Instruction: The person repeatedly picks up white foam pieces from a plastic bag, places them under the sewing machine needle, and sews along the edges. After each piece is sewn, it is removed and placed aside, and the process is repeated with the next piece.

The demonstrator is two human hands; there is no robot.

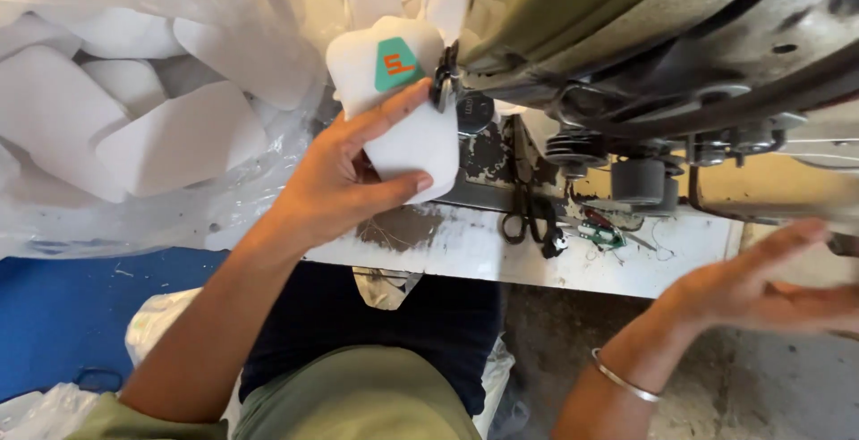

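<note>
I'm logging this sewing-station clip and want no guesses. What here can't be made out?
Head view:
- Right hand: motion-blurred, fingertips cut by the right edge.
- Sewing machine: needle area hidden behind the white padded piece in the left hand.
- Scissors: shadowed.

Quick count — two hands, left (344, 180) and right (761, 292), one pair of black scissors (530, 216), one metal bangle (625, 379), one sewing machine (644, 37) — white foam pieces (394, 100) too piled up to count.
</note>
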